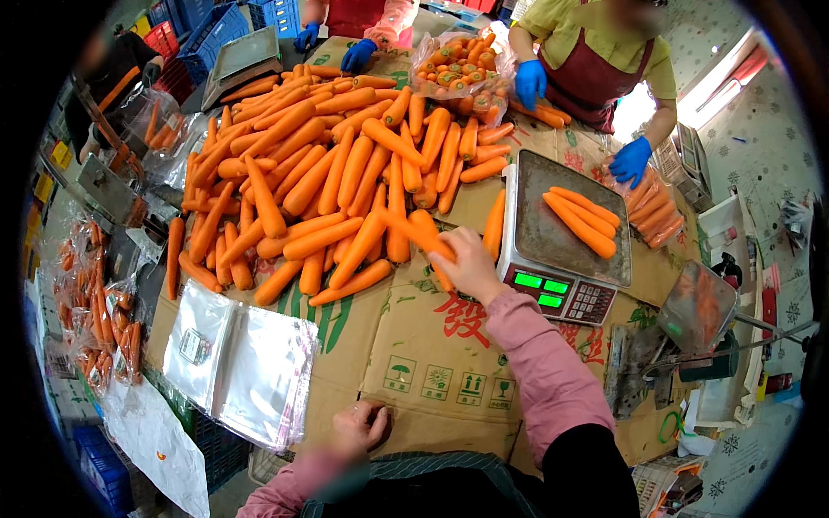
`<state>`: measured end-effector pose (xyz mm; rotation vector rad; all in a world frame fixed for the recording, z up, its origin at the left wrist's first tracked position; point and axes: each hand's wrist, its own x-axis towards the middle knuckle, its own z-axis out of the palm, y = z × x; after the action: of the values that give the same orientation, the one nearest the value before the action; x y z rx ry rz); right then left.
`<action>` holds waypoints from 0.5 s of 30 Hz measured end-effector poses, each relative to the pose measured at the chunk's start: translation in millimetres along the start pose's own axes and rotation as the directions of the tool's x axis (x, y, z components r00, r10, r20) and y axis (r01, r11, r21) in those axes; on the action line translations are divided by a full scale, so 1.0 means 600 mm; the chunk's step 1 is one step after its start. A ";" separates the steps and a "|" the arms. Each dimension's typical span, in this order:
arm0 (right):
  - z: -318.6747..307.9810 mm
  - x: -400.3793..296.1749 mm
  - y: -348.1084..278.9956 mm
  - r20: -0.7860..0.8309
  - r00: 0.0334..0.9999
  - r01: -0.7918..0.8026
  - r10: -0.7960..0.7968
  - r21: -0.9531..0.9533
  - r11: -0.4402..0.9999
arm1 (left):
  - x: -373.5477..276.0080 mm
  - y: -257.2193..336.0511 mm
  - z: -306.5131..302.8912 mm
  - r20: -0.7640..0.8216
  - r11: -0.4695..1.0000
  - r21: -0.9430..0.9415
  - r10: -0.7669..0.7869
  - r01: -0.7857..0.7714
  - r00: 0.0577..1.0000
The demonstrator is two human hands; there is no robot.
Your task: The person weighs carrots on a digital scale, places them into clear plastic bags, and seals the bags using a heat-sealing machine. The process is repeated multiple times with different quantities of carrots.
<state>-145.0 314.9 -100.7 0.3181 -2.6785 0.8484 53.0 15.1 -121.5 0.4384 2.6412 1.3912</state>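
Observation:
In my right hand [471, 262] is a single carrot [414, 234], gripped near one end, at the front edge of a large carrot pile [304, 155]. To the right of that hand stands a digital weighing scale [563, 311] with a lit green display. Several loose carrots [581, 220] lie on its metal pan. My left hand [363, 424] rests on the cardboard sheet [414, 317] near my body, fingers curled and no object visible in it. Beyond it to the left lies a stack of clear plastic bags [259, 369].
Bagged carrots [103, 311] are heaped at left. Across the table a co-worker's blue-gloved hand [629, 162] touches packed carrots [654, 207]; other people work behind the pile. A full clear bag of carrots [460, 71] stands at the back. A bag-sealing device [107, 188] is at far left.

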 end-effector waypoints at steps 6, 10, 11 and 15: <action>0.025 0.023 0.060 -0.187 0.908 -0.367 0.374 0.073 0.927 | -0.002 -0.032 0.017 -0.034 0.990 0.069 0.125 -0.123 0.992; 0.029 0.029 -0.016 -0.171 0.960 -0.208 0.224 0.105 0.972 | -0.003 -0.035 0.020 -0.031 0.992 0.057 0.118 -0.116 0.992; 0.032 0.025 -0.023 -0.156 0.969 -0.181 0.190 0.075 0.981 | -0.005 -0.035 0.020 -0.031 0.992 0.058 0.112 -0.110 0.993; 0.011 0.015 -0.003 -0.207 0.956 -0.267 0.208 -0.318 0.910 | -0.006 -0.033 0.018 -0.036 0.992 0.062 0.110 -0.107 0.993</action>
<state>-154.2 308.2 -101.5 -0.1614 -2.6704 0.4275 55.0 12.0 -143.8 0.5757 2.7346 1.3657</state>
